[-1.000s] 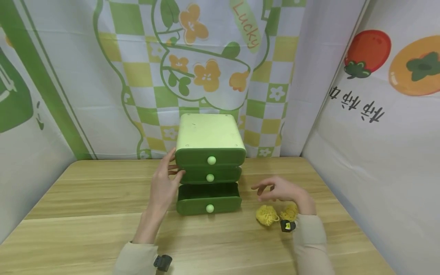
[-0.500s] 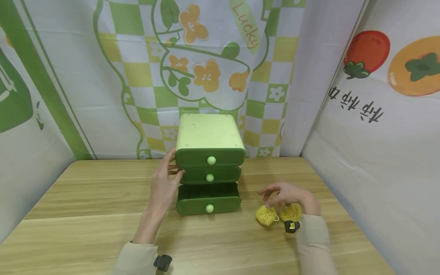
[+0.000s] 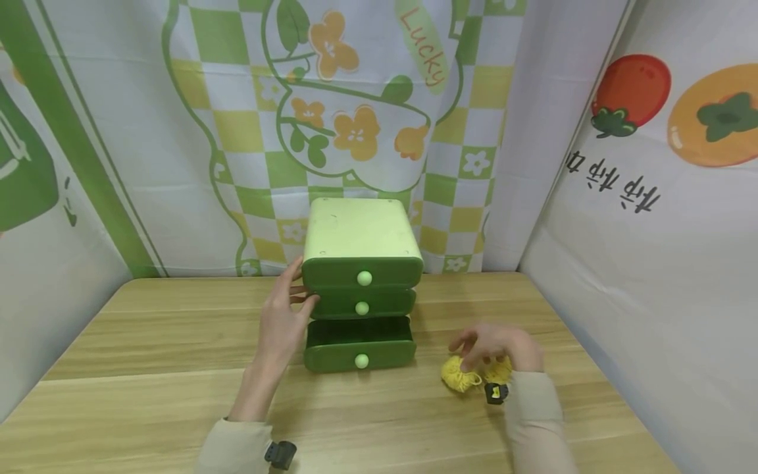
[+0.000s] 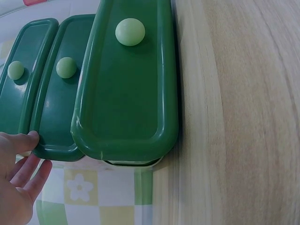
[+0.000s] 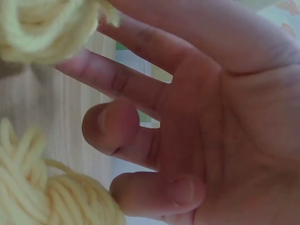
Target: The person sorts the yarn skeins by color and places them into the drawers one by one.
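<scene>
A small cabinet [image 3: 361, 227] with a pale yellow-green top and dark green drawer fronts stands on the table. Its bottom drawer [image 3: 360, 355] is pulled out. My left hand [image 3: 285, 316] rests against the cabinet's left side, thumb at the corner of the middle drawer [image 4: 61, 103] and fingers mostly straight. To the right, my right hand [image 3: 494, 343] reaches down over a yellow yarn ball [image 3: 456, 376], thumb overlapping it in the head view. In the right wrist view, that hand's index and middle fingers extend behind the yarn. A second yarn ball [image 5: 70, 199] lies below its curled outer fingers.
The wooden table [image 3: 148, 368] meets a patterned curtain [image 3: 249, 125] behind the cabinet. White fabric walls [image 3: 639, 276] close in both sides. Each wrist wears a small black camera [image 3: 281, 454].
My right hand first moved slightly right and toward me, then lowered over the nearer-left yarn ball. My left hand, the cabinet and its open bottom drawer have stayed put.
</scene>
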Tool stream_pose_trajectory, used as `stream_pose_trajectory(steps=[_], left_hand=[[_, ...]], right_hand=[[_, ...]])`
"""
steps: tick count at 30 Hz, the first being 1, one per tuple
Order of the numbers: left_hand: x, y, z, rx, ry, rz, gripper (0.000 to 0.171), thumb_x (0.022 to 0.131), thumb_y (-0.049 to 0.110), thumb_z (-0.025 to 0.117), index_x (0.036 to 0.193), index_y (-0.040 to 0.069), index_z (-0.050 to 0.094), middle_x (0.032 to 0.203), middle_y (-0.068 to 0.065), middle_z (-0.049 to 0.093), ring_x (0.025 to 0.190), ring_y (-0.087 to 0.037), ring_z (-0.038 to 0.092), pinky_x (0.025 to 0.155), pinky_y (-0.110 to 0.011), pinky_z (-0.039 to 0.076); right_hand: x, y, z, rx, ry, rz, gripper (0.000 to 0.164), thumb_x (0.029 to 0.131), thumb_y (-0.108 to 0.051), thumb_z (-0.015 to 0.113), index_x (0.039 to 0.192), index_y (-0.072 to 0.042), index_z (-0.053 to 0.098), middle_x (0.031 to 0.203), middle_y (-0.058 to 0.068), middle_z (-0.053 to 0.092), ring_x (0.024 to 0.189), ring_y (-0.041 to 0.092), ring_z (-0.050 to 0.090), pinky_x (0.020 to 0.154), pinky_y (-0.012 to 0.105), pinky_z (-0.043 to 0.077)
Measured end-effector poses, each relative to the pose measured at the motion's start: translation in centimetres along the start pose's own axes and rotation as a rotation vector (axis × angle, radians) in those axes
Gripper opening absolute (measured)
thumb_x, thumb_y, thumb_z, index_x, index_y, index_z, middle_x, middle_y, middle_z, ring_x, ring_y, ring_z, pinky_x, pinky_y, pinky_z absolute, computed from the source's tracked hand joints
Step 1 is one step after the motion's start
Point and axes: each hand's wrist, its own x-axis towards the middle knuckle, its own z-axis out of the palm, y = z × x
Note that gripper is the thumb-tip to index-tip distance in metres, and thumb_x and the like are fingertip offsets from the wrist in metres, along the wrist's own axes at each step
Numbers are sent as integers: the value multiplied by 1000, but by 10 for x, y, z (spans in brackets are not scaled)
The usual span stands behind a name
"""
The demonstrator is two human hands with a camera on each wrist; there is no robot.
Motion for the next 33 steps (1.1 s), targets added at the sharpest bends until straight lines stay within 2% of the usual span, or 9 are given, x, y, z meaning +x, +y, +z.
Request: stream_pose_trajectory(steps=[5,10,14,19,22,27,33], left_hand=[[0,0,0,1,0,1,77,81,-8,76,148,12,44,130,-17,61,98,-32,70,82,-41,61],[0,0,1,4,-2,-6,78,81,-8,76,149,12,43,130,-17,61,99,-33,70,82,-41,61],[0,-1,1,-2,-2,-5,79,80,-9,76,149,11,43,129,-18,61,99,-34,69,82,-42,61],[0,-2,1,-8,-6,-2,80,80,-10,76,149,10,42,129,-19,60,99,-36,69,83,-44,61],[0,-2,1,-10,-9,-7,79,80,-10,76,149,10,42,129,-19,60,100,-36,69,83,-45,60],[0,-2,1,-10,2,8,79,79,-10,76,149,10,43,129,-19,60,99,-36,69,83,-46,60],[1,-2,2,-7,6,24,80,79,-11,76,149,9,43,128,-19,61,98,-36,69,82,-45,61]], right_hand=[[1,1,3,-21,5,61,35,80,-21,80,114,-18,71,90,-1,64,68,15,50,56,24,37],[3,3,4,-25,24,72,28,80,-21,81,106,-16,72,80,-1,61,65,13,49,54,23,36],[6,5,4,-22,33,47,24,81,-18,81,103,-14,73,79,-3,62,60,10,45,53,21,35],[7,6,3,-5,40,28,22,81,-15,80,102,-11,73,87,-2,66,59,9,43,53,21,37],[8,7,3,-13,47,6,20,81,-15,80,100,-11,75,91,-2,69,64,10,48,56,22,43],[10,8,2,-47,73,-73,15,80,-18,81,94,-13,77,95,-2,73,82,11,59,69,26,50],[14,11,-1,-43,68,-151,10,82,-18,80,90,-14,78,93,-3,73,84,12,60,71,28,51]])
